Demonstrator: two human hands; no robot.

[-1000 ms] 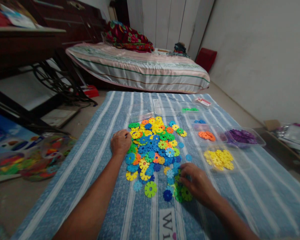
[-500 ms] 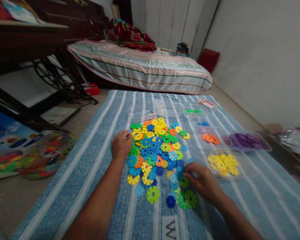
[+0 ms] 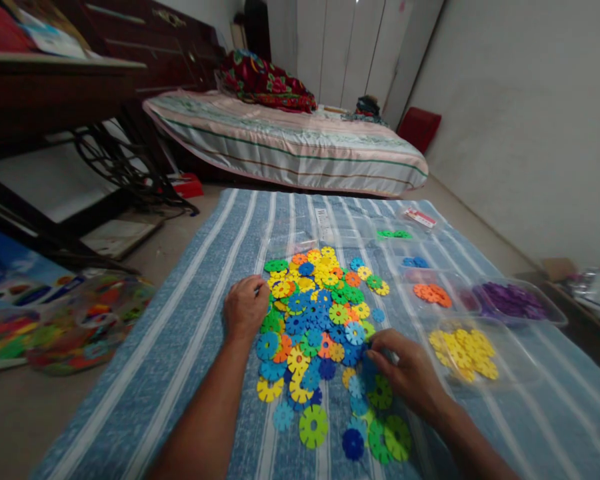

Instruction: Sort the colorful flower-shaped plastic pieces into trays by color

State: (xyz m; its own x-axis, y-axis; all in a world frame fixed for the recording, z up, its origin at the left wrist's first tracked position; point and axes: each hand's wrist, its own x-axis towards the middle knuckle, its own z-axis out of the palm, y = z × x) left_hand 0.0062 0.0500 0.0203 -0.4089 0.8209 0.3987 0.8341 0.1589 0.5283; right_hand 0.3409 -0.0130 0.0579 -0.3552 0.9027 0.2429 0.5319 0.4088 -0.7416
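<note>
Plastic snowflake discs (image 3: 320, 313) in blue, yellow, green and orange were heaped in a loose pile in the middle of a blue striped cloth (image 3: 190, 320) spread on the floor. The left hand (image 3: 245, 308) rested on the pile's left edge, knuckles up and fingers curled under, so I couldn't tell if it had a disc in there or not. The right hand (image 3: 405, 375) was down at the near right side of the pile, fingertips (image 3: 375, 347) drawn together on the blue discs there, looked like a pinch but which piece it had I couldn't make out. Just beside that hand lay a few green discs (image 3: 389, 437).

Off to the right on the cloth sat clear tubs, each with one colour: a yellow tub (image 3: 463, 350) closest, then orange (image 3: 433, 293) and purple (image 3: 513, 301), all well apart from the pile. A bed (image 3: 290, 143) stood behind the cloth.
</note>
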